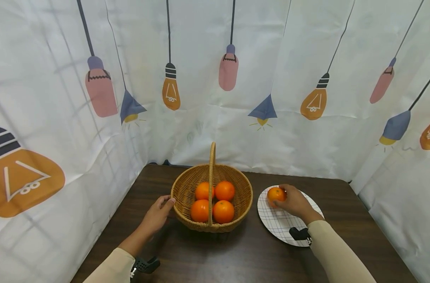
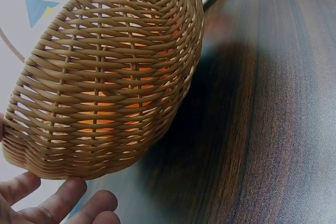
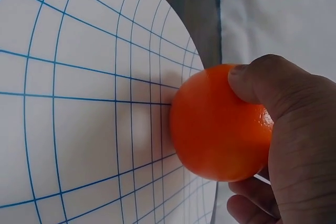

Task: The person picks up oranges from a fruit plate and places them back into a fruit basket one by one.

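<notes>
A round wicker basket [image 1: 242, 196] with a tall hoop handle stands on the table, holding several oranges [image 1: 223, 212]. My left hand [image 1: 157, 215] grips its left rim, thumb over the edge; the left wrist view shows the fingers [image 2: 60, 198] against the woven wall [image 2: 105, 77]. On the right, my right hand [image 1: 297, 202] holds a single orange [image 1: 276, 195] at the far part of a white plate [image 1: 276, 225] with a grid pattern. Up close in the right wrist view, the thumb presses the top of this orange [image 3: 218, 129]; I cannot tell whether it touches the plate.
The dark wooden table [image 1: 215, 257] runs under the basket and plate. White cloth [image 1: 201, 129] printed with hanging lamps and bulbs rises behind and at both sides. Black wrist straps [image 1: 146, 265] show at both sleeves.
</notes>
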Demonstrator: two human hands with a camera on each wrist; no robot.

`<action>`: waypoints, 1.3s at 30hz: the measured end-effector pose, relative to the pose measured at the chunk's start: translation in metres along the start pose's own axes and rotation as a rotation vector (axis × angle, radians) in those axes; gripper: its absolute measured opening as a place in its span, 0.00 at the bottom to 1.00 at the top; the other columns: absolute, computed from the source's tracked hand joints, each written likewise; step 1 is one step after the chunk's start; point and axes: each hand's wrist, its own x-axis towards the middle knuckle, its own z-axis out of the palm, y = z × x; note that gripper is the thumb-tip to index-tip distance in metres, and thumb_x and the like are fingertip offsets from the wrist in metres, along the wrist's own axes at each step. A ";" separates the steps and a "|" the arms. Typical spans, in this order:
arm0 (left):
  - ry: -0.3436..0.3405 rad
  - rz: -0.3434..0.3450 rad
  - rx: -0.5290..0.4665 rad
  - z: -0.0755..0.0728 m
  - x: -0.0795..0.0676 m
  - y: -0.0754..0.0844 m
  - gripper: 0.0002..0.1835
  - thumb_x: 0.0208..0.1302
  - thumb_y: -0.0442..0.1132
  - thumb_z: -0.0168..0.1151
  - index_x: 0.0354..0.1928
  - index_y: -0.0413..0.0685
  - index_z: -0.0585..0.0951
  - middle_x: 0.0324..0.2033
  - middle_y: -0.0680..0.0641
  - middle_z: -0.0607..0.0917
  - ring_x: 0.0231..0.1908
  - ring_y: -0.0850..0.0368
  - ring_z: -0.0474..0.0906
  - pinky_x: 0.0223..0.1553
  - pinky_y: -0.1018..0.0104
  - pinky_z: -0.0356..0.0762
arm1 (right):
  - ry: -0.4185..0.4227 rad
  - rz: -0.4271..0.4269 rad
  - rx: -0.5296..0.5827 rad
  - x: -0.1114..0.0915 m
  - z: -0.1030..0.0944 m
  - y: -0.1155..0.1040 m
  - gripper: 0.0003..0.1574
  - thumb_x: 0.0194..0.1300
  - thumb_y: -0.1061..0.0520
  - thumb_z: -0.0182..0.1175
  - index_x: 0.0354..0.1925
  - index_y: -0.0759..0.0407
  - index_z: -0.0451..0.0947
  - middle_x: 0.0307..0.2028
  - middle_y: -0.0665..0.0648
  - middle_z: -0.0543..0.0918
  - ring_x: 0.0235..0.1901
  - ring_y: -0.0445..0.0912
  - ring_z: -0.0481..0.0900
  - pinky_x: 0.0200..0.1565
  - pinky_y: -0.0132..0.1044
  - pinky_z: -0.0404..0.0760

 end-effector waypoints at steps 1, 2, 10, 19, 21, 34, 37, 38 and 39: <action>0.003 -0.002 -0.001 0.000 0.000 0.000 0.32 0.68 0.62 0.47 0.65 0.50 0.64 0.51 0.39 0.77 0.47 0.42 0.77 0.41 0.49 0.76 | 0.001 -0.001 0.007 0.000 0.000 0.000 0.45 0.51 0.45 0.70 0.60 0.66 0.65 0.54 0.63 0.73 0.44 0.53 0.76 0.46 0.49 0.76; 0.002 0.001 -0.003 0.000 0.000 0.000 0.32 0.68 0.62 0.47 0.65 0.50 0.64 0.52 0.39 0.77 0.47 0.42 0.77 0.42 0.49 0.76 | 0.001 -0.008 0.010 -0.001 -0.001 0.000 0.45 0.52 0.46 0.70 0.60 0.67 0.65 0.54 0.64 0.73 0.44 0.53 0.76 0.46 0.49 0.76; -0.013 0.013 -0.008 0.000 0.000 -0.002 0.40 0.60 0.70 0.47 0.66 0.50 0.63 0.56 0.38 0.74 0.53 0.39 0.72 0.45 0.47 0.74 | 0.004 -0.010 0.022 -0.006 -0.004 0.001 0.45 0.50 0.47 0.71 0.59 0.66 0.66 0.52 0.63 0.73 0.42 0.52 0.76 0.44 0.47 0.78; -0.008 0.009 -0.011 0.001 0.000 -0.002 0.44 0.56 0.73 0.47 0.66 0.50 0.63 0.55 0.39 0.74 0.53 0.39 0.73 0.44 0.47 0.75 | 0.084 -0.087 0.022 -0.005 -0.015 -0.014 0.44 0.50 0.45 0.71 0.59 0.62 0.67 0.52 0.61 0.74 0.43 0.52 0.75 0.42 0.47 0.78; -0.007 0.008 -0.012 0.001 0.000 -0.002 0.43 0.57 0.73 0.47 0.66 0.50 0.63 0.55 0.39 0.74 0.52 0.40 0.73 0.45 0.47 0.75 | 0.094 -0.103 0.026 -0.004 -0.018 -0.018 0.44 0.50 0.45 0.71 0.59 0.63 0.67 0.52 0.61 0.74 0.44 0.53 0.75 0.42 0.48 0.78; -0.010 0.015 0.004 0.000 0.001 -0.002 0.45 0.56 0.74 0.46 0.66 0.49 0.63 0.56 0.38 0.74 0.53 0.39 0.72 0.44 0.48 0.75 | 0.129 -0.160 0.068 -0.002 -0.032 -0.048 0.42 0.52 0.42 0.69 0.60 0.58 0.68 0.52 0.56 0.74 0.45 0.51 0.75 0.45 0.50 0.75; -0.009 0.014 0.003 0.000 0.002 -0.002 0.44 0.57 0.73 0.46 0.66 0.50 0.63 0.55 0.39 0.75 0.52 0.40 0.73 0.44 0.48 0.75 | 0.137 -0.179 0.084 -0.002 -0.035 -0.055 0.42 0.52 0.41 0.69 0.59 0.57 0.68 0.52 0.55 0.74 0.45 0.50 0.76 0.46 0.50 0.75; -0.009 0.013 0.003 0.000 0.002 -0.002 0.43 0.57 0.73 0.46 0.66 0.50 0.63 0.55 0.40 0.75 0.51 0.40 0.74 0.44 0.48 0.75 | 0.139 -0.184 0.083 -0.002 -0.036 -0.058 0.42 0.52 0.40 0.69 0.59 0.57 0.68 0.53 0.55 0.74 0.45 0.50 0.76 0.46 0.50 0.75; -0.008 0.012 0.006 0.000 0.001 -0.002 0.41 0.59 0.71 0.47 0.66 0.50 0.63 0.55 0.40 0.75 0.51 0.40 0.74 0.44 0.48 0.75 | 0.141 -0.188 0.083 -0.002 -0.036 -0.061 0.43 0.52 0.40 0.69 0.60 0.57 0.68 0.53 0.55 0.74 0.45 0.50 0.77 0.46 0.50 0.75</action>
